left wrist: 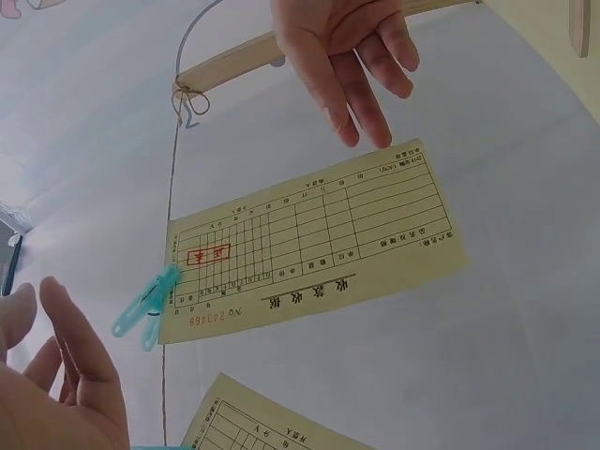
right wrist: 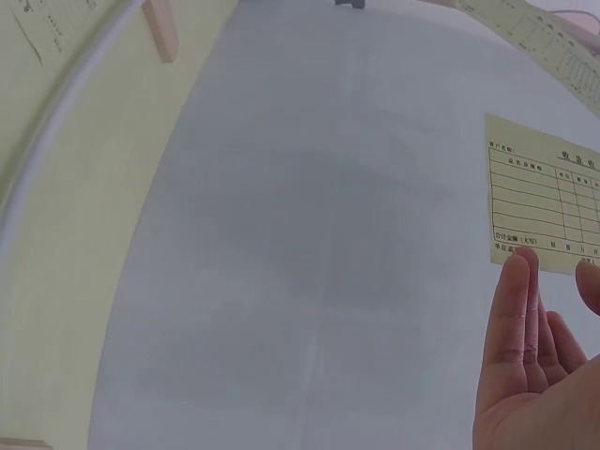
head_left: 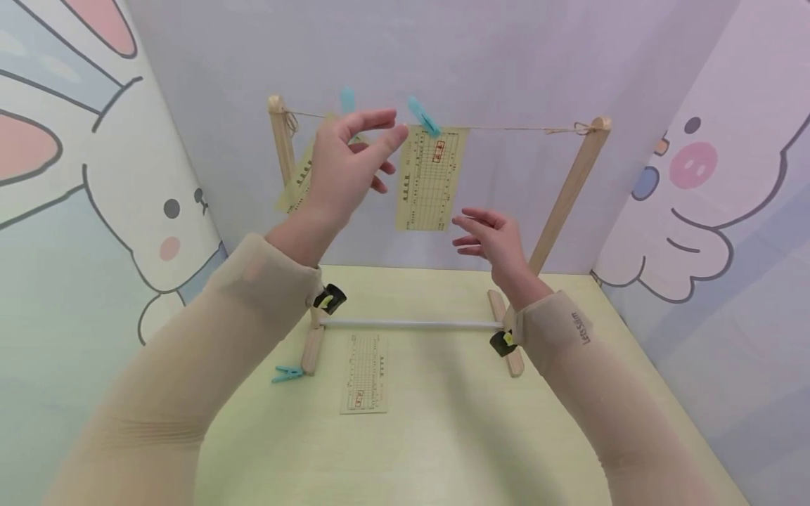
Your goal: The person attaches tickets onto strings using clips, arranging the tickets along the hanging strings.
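A yellowish receipt slip (head_left: 430,186) hangs from a twine line (head_left: 500,128), held at its top by a blue clothespin (head_left: 424,117). My left hand (head_left: 354,165) is raised just left of that clothespin, fingers apart and holding nothing. Lower down, by the slip's bottom right corner, is my right hand (head_left: 493,242) with extended fingers; the right wrist view shows its fingertips close to the slip's edge, contact unclear. Behind my left hand hangs a second slip (head_left: 296,184), tilted and partly hidden, with another blue clothespin (head_left: 347,100) above it.
The twine runs between two wooden posts (head_left: 569,190) joined low down by a pale rod (head_left: 411,325). On the table (head_left: 443,450) lie a third slip (head_left: 365,376) and a loose blue clothespin (head_left: 287,374). Cartoon-printed walls (head_left: 683,169) stand at both sides.
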A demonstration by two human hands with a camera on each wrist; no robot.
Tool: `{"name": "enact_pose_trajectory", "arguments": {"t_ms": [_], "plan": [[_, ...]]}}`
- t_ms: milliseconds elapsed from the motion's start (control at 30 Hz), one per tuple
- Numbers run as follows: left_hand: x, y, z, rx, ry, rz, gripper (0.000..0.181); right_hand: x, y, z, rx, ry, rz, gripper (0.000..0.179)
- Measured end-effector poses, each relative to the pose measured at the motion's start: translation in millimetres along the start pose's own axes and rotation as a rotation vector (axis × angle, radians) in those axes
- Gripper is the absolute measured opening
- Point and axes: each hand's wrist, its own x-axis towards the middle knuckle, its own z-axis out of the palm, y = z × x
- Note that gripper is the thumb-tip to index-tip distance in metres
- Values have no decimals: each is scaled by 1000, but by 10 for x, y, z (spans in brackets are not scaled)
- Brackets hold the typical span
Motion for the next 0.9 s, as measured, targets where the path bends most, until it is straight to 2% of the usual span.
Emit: {"name": "enact_pose_trajectory", "arguments": {"t_ms": [333, 900], "plan": [[-156, -60, -35, -20, -21, -33, 34, -103, 136, 49, -16, -31, 3, 35], [-352, -239, -170, 35, -18, -55, 32, -187, 404, 104, 96, -53, 46, 17]]}}
